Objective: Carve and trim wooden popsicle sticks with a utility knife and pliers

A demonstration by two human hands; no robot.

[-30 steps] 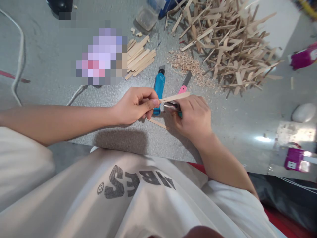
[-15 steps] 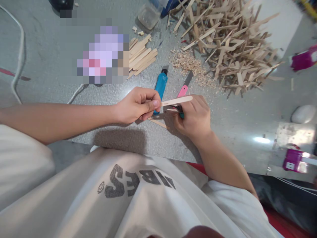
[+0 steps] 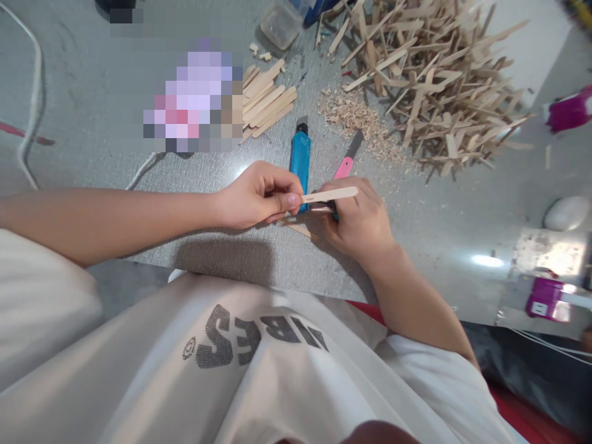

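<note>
My left hand [image 3: 268, 197] pinches one end of a wooden craft stick [image 3: 330, 195] between thumb and fingers. The stick points right and its free end passes in front of my right hand [image 3: 356, 213]. Closed round the handle of small scissors [image 3: 322, 209], that hand hides most of them. Their metal blades point left, just below the stick. A blue box cutter [image 3: 300, 154], its blade showing, lies behind my left fingertips. Behind my right hand lies a pink-handled knife [image 3: 343, 168] with a grey blade. Another thin stick [image 3: 298, 229] rests on the table below my hands.
Wood shavings [image 3: 358, 120] lie beyond the knives. A large heap of craft sticks [image 3: 430, 80] fills the back right. More sticks [image 3: 271, 105] lie beside a blurred-out object [image 3: 194, 92]. A clear plastic container [image 3: 280, 28] stands behind, and a white cable [image 3: 34, 111] runs at left.
The scissors' blades have come closer together beneath the stick. The stick and both hands have shifted only slightly.
</note>
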